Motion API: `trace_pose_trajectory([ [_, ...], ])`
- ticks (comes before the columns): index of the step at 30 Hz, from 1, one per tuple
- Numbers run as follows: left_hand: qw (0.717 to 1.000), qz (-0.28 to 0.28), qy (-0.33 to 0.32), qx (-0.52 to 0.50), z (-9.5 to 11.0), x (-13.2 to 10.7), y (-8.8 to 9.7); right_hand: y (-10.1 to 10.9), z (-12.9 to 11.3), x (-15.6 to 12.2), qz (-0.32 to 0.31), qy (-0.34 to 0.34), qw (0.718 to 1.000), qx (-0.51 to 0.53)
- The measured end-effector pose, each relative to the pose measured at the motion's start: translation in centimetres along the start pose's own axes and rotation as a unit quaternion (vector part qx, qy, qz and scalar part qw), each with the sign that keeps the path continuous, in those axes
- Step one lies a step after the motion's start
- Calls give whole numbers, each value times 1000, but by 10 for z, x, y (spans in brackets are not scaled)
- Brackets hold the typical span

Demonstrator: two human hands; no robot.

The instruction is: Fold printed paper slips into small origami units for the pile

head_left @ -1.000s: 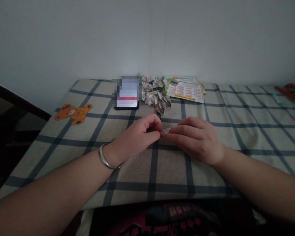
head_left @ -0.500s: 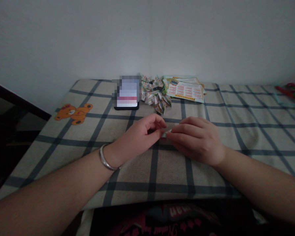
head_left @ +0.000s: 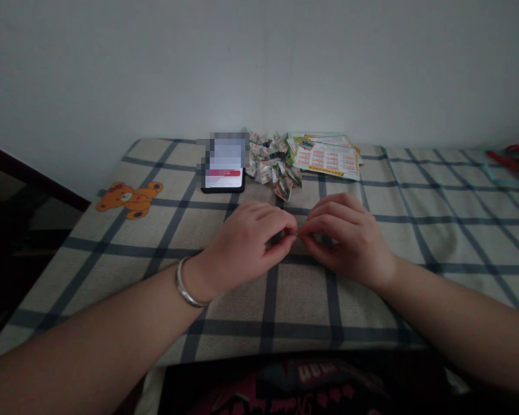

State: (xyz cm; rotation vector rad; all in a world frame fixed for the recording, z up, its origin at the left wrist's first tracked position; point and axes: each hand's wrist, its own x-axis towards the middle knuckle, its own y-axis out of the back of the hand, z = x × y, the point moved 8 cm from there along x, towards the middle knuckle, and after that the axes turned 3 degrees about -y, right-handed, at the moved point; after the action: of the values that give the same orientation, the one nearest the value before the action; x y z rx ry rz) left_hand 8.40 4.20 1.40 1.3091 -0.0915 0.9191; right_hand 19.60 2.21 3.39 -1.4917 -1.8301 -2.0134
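Note:
My left hand [head_left: 247, 241] and my right hand [head_left: 348, 240] meet fingertip to fingertip over the middle of the checked cloth [head_left: 281, 294]. Both pinch a small folded paper strip [head_left: 297, 234], of which only a thin edge shows between the fingertips. A silver bangle [head_left: 184, 284] circles my left wrist. Behind the hands lies a pile of small folded paper pieces [head_left: 273, 163], beside a stack of printed flyers [head_left: 326, 155].
A phone [head_left: 224, 167] with a lit screen lies at the back, left of the folded pieces. An orange bear print [head_left: 130, 199] marks the cloth's left side. Red and green items [head_left: 514, 159] lie at the far right. A wall stands behind.
My hands closed together and curled tighter over the paper strip, so less of it shows now. My right fingers lifted from lying flat into a pinch.

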Motion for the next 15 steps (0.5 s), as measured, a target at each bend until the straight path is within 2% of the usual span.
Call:
trace_pose_trajectory([
  [4,998,27,-36,49,7,2,7,-2,1,1,-11,-8,1000,24],
  [8,994,29,-68,78,14,4,10,-3,0,1,-18,-1,999,36],
  [15,993,23,-69,89,13,4,8,-4,0,-2,-20,7,999,32],
])
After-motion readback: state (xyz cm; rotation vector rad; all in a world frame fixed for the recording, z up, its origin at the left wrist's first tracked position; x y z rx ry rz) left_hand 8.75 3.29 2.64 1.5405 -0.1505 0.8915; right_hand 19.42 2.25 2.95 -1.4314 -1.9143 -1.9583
